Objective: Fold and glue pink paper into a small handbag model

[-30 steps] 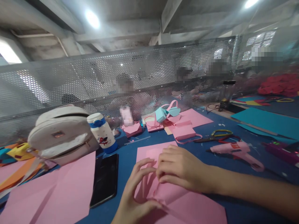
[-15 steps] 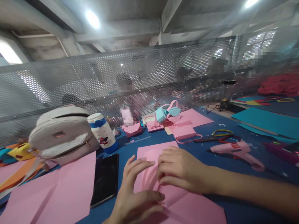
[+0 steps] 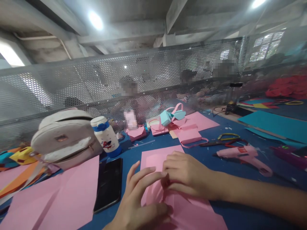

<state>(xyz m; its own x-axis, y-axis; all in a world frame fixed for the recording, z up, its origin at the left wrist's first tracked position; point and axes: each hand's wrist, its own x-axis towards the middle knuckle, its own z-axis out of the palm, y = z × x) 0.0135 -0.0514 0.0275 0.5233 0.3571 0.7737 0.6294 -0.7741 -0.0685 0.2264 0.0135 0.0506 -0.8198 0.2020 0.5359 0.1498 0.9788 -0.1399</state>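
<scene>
A pink paper sheet (image 3: 192,214) lies on the blue table (image 3: 130,159) right in front of me. My right hand (image 3: 185,174) rests on its middle with the fingers curled, pinching a raised fold of the paper. My left hand (image 3: 141,201) presses down on the sheet's left side, fingers stretched out and apart, thumb flat along the fold. The fold between the two hands is partly hidden by my fingers.
A black phone (image 3: 109,183) lies left of the sheet, beside another pink sheet (image 3: 59,201). A white pouch (image 3: 63,137), a small bottle (image 3: 105,135), pink paper pieces (image 3: 187,131), scissors (image 3: 223,140), a pink glue gun (image 3: 242,155) and a perforated metal screen (image 3: 144,80) surround them.
My left hand's fingers went from arched fingertips to stretched flat over the paper, and the hand slid slightly toward me. The right hand stayed on the fold.
</scene>
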